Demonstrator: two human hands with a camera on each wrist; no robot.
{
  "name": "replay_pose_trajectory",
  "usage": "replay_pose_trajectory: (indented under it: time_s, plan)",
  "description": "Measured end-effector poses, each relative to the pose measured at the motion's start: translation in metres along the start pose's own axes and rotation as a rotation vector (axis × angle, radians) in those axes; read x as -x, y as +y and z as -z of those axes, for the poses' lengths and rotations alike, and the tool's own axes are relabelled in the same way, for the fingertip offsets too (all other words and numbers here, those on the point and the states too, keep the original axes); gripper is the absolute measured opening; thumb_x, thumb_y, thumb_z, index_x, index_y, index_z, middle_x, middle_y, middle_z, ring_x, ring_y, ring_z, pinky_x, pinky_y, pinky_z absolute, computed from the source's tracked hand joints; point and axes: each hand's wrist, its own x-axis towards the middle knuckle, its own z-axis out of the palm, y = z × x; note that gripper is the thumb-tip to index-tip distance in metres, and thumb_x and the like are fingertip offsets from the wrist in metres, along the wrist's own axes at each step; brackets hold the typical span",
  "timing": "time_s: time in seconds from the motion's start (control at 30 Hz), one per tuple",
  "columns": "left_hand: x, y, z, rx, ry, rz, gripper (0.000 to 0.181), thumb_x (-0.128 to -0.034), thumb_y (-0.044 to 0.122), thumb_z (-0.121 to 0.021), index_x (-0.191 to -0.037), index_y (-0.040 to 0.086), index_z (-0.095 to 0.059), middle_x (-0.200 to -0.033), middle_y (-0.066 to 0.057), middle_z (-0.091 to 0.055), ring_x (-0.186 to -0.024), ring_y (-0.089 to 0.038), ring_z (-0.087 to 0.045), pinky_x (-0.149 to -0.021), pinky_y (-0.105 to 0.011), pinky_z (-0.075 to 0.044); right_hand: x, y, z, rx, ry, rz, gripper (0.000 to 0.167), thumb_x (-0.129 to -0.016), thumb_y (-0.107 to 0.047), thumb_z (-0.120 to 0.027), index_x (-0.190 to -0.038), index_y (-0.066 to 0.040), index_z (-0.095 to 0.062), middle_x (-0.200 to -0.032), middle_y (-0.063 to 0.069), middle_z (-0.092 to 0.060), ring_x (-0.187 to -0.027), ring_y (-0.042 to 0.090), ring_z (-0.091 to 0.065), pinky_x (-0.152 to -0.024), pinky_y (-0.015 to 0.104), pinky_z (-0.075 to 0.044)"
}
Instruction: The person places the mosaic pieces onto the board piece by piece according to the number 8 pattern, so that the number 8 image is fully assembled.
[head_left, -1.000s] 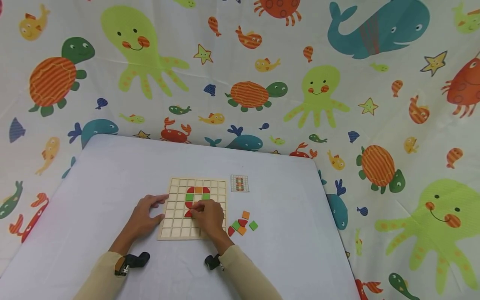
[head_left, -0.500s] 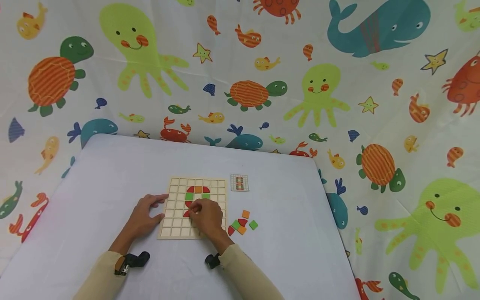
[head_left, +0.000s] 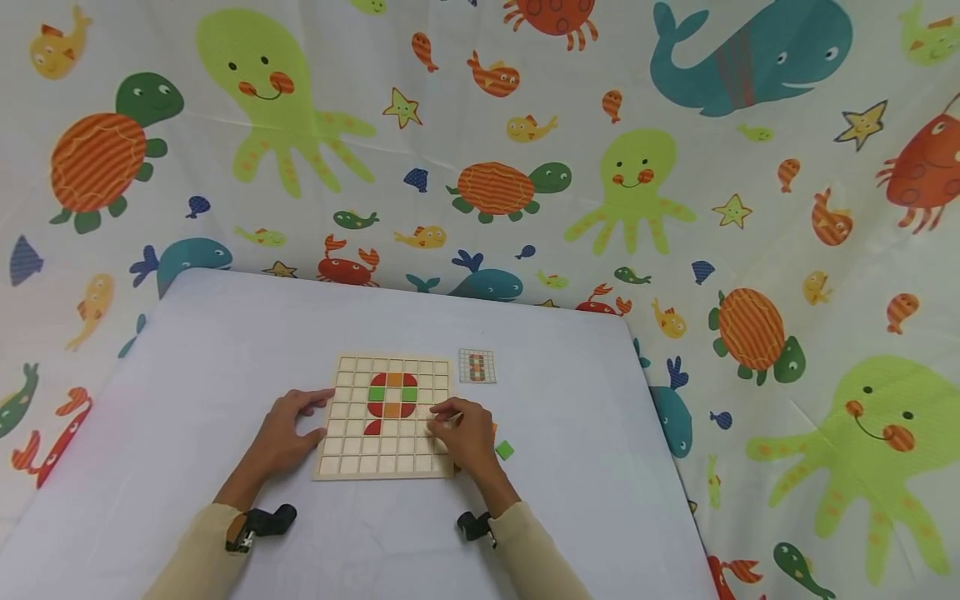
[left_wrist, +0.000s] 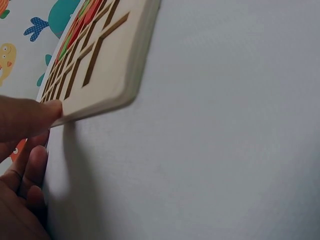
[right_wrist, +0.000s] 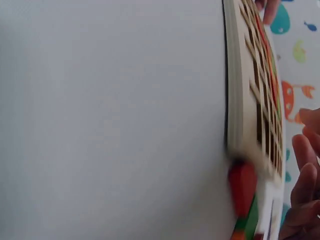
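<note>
A wooden grid board (head_left: 348, 448) lies on the table, with red, green and orange flat tiles set as a ring in its upper middle cells. One quarter-round red tile (head_left: 372, 427) sits below the ring's left side. My left hand (head_left: 281, 437) rests at the board's left edge; its thumb (left_wrist: 52, 111) touches the rim in the left wrist view. Over the board's right edge hovers my right hand (head_left: 471, 437), fingers loosely bent, no tile seen in them. Beside that hand lies a loose green tile (head_left: 505, 450); other loose tiles are mostly hidden behind it.
A small card (head_left: 477, 367) printed with a grid pattern lies right of the board's upper corner. In the right wrist view, a red tile (right_wrist: 242, 187) lies by the board's corner. White cloth (head_left: 600, 467) covers the table; a patterned curtain (head_left: 420, 83) hangs behind.
My right hand has moved right from the board's middle to its right edge, uncovering the ring's lower orange and right red tiles. My left hand stays at the board's left edge.
</note>
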Motion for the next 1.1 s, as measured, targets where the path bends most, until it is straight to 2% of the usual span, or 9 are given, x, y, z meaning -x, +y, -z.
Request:
replay_pose_trajectory:
  time_s: [0.1,0.33,0.6,0.83,1.1]
  plan:
    - [0.000,0.000,0.000,0.000,0.004,-0.009,0.065,-0.0880,-0.001,-0.076,-0.150,0.005,-0.058,-0.129,-0.018,-0.063,-0.112,-0.030,-0.053,-0.097,-0.049,-0.042,0.001,0.014,0.017,0.034,0.042,-0.035,0.014,-0.085,-0.017,-0.086,-0.097,-0.023,-0.083,-0.082,-0.010,-0.073,-0.076,0.006,-0.056,-0.069,0.024,-0.045]
    - [-0.001,-0.001,0.001,0.002,0.004,-0.023,0.065,-0.0873,-0.001,-0.076,-0.150,0.005,-0.057,-0.128,-0.018,-0.063,-0.111,-0.030,-0.053,-0.096,-0.049,-0.042,0.003,0.038,0.048,0.069,0.090,-0.186,0.014,-0.086,-0.019,-0.086,-0.099,-0.024,-0.083,-0.088,-0.007,-0.072,-0.079,0.014,-0.058,-0.068,0.028,-0.047]
    - [-0.001,-0.004,-0.001,0.009,0.007,-0.024,0.066,-0.0869,-0.001,-0.077,-0.150,0.005,-0.058,-0.129,-0.018,-0.064,-0.111,-0.029,-0.052,-0.096,-0.048,-0.041,0.010,0.051,0.065,0.190,0.113,-0.268,0.020,-0.080,-0.027,-0.094,-0.095,-0.020,-0.084,-0.089,-0.003,-0.069,-0.088,0.017,-0.059,-0.074,0.034,-0.044]
    - [-0.001,-0.004,-0.001,0.012,0.015,-0.024,0.066,-0.0872,-0.002,-0.077,-0.150,0.006,-0.057,-0.129,-0.017,-0.063,-0.111,-0.029,-0.051,-0.097,-0.050,-0.040,0.008,0.052,0.065,0.200,0.100,-0.250,0.017,-0.081,-0.023,-0.093,-0.091,-0.021,-0.080,-0.085,-0.004,-0.068,-0.083,0.016,-0.057,-0.073,0.033,-0.042]
    - [0.000,-0.004,-0.001,0.001,0.011,-0.022,0.066,-0.0875,-0.002,-0.077,-0.150,0.007,-0.058,-0.129,-0.017,-0.064,-0.111,-0.029,-0.053,-0.096,-0.048,-0.042,0.007,0.045,0.062,0.049,0.108,-0.192,0.011,-0.087,-0.014,-0.088,-0.089,-0.021,-0.080,-0.085,-0.004,-0.073,-0.075,0.015,-0.057,-0.065,0.028,-0.046]
